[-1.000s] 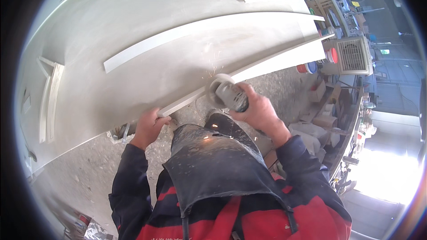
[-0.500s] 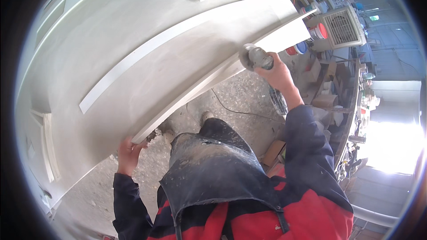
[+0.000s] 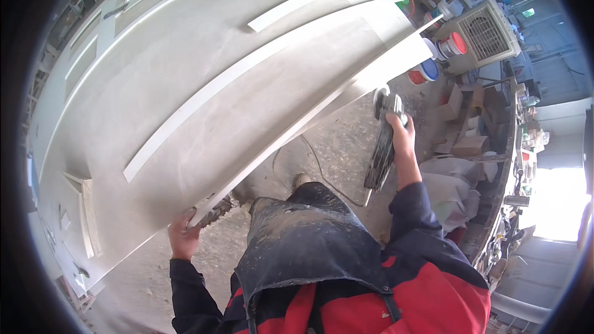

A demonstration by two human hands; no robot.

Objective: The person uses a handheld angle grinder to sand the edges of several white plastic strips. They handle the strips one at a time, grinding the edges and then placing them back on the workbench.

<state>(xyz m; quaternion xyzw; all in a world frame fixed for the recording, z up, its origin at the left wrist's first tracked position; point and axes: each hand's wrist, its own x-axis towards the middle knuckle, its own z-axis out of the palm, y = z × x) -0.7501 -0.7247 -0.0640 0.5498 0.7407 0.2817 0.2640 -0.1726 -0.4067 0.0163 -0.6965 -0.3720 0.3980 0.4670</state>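
My right hand is wrapped around the head of a dusty angle grinder, whose body hangs down toward the floor. Its round disc sits just off the right side of a long white board, with a small gap between them. The board lies at a slant along the near edge of a large pale worktable. Its near end is gripped by my left hand, fingers closed around the tip. A curved white strip rests flat on the table beyond the board.
A power cord trails over the dusty floor by my feet. To the right stand paint buckets, a boxy fan unit, cardboard boxes and a cluttered bench. More white pieces lie at the table's left end.
The grinder has come away from the board's face, moving right and toward me, and its body has swung into fuller view. My left hand still grips the board's end.
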